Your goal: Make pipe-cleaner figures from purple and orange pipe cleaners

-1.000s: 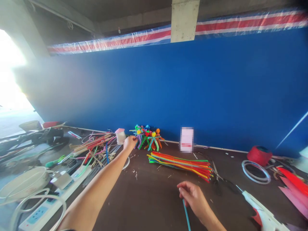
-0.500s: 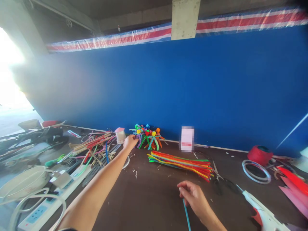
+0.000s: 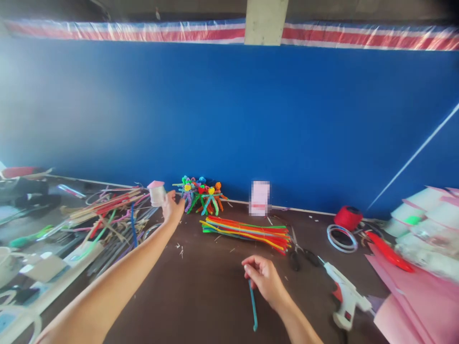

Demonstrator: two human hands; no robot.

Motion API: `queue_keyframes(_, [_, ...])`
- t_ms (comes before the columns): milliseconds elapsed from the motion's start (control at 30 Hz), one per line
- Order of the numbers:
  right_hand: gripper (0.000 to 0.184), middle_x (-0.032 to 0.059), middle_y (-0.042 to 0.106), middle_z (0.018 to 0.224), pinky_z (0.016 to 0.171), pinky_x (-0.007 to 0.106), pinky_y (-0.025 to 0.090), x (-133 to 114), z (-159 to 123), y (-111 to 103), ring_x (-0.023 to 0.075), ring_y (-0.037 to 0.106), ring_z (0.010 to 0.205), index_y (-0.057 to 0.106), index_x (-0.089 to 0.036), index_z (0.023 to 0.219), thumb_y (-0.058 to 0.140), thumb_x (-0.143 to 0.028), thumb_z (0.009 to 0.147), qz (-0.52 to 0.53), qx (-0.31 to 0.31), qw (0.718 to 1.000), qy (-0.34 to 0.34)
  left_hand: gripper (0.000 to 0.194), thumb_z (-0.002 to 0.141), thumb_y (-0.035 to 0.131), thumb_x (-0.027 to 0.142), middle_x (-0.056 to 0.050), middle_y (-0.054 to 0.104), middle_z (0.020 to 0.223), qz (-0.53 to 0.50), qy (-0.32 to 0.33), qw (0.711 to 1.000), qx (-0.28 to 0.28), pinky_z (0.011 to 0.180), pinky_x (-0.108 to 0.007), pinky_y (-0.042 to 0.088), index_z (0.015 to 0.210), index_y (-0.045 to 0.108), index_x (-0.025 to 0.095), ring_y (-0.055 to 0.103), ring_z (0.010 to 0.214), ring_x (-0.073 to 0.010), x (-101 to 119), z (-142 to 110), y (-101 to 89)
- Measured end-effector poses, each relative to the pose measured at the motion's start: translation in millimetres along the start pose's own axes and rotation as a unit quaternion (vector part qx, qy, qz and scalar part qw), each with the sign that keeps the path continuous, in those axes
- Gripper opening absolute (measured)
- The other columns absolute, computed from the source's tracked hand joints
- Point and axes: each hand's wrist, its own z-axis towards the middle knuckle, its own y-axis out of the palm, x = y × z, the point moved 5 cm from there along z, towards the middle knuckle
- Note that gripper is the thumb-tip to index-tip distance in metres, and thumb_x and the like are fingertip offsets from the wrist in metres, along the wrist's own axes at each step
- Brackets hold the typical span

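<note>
Reaching left hand: between white pot with pink top and fuzzy figures; fingers parted, fingertips close to the figures; contact cannot be told.
Right hand: low over brown table, thumb and fingertips pinching teal stem.
Teal stem: hangs below the right hand, lower end bent.
Fuzzy figures: many colours, clustered near foot of blue panel.
Stem bundle: red, yellow, green, lying crosswise in front of the figures.
Scissors: at the bundle's right end, blades partly apart.
Glue gun: white, right of the right hand.
Red spool: behind pale rings.
Left side: heap of sticks.
</note>
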Motion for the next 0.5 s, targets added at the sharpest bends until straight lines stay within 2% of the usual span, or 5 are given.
queue_keyframes(67, [0.026, -0.0021, 0.055, 0.057, 0.041, 0.02, 0.036, -1.2, -1.0, 0.2, 0.0067, 0.045, 0.038, 0.059, -0.015, 0.078, 0.055, -0.039, 0.07, -0.001, 0.0, 1.0, -0.001, 0.047, 0.07, 0.049, 0.025, -0.012, 0.047, 0.113, -0.035, 0.02, 0.999, 0.018, 0.084, -0.035, 0.039, 0.115, 0.041, 0.015, 0.047, 0.102, -0.022, 5.4, -10.8, -0.1])
queue_keyframes(167, [0.023, -0.0022, 0.055, 0.057, 0.041, 0.02, 0.037, -1.6, -2.0, 0.8, 0.0066, 0.046, 0.038, 0.059, -0.015, 0.078, 0.055, -0.036, 0.071, -0.003, 0.001, 1.0, -0.002, 0.04, 0.069, 0.05, 0.023, -0.009, 0.049, 0.107, -0.082, 0.062, 0.995, -0.014, 0.076, -0.032, 0.044, 0.109, 0.046, 0.016, 0.051, 0.095, -0.0195, 17.5, -38.3, 5.9])
queue_keyframes(267, [0.021, -0.0009, 0.057, 0.059, 0.04, 0.021, 0.038, -3.7, -2.7, -1.2, 0.0079, 0.047, 0.039, 0.059, -0.015, 0.079, 0.052, -0.034, 0.073, -0.026, 0.013, 0.999, -0.018, 0.031, 0.069, 0.052, 0.025, -0.006, 0.053, 0.097, -0.126, 0.124, 0.978, -0.11, 0.069, -0.029, 0.046, 0.099, 0.053, 0.017, 0.054, 0.087, -0.0181, 34.0, -81.1, 13.8])
queue_keyframes(367, [0.019, 0.0028, 0.061, 0.068, 0.049, 0.024, 0.044, -12.8, -4.6, -10.1, 0.0125, 0.054, 0.051, 0.06, -0.016, 0.081, 0.049, -0.031, 0.076, -0.108, 0.075, 0.987, -0.089, 0.025, 0.071, 0.05, 0.024, -0.006, 0.053, 0.093, -0.116, 0.188, 0.953, -0.208, 0.067, -0.03, 0.047, 0.095, 0.055, 0.017, 0.053, 0.084, -0.0176, 50.4, -128.3, 17.2])
queue_keyframes(500, [0.014, 0.0028, 0.062, 0.073, 0.061, 0.027, 0.046, -19.8, -8.7, -16.7, 0.015, 0.057, 0.061, 0.06, -0.019, 0.085, 0.052, -0.025, 0.075, -0.272, 0.131, 0.943, -0.142, 0.025, 0.071, 0.049, 0.016, -0.007, 0.054, 0.098, -0.09, 0.3, 0.915, -0.256, 0.085, -0.036, 0.042, 0.095, 0.056, 0.017, 0.05, 0.096, -0.0192, 74.4, -169.1, 15.5])
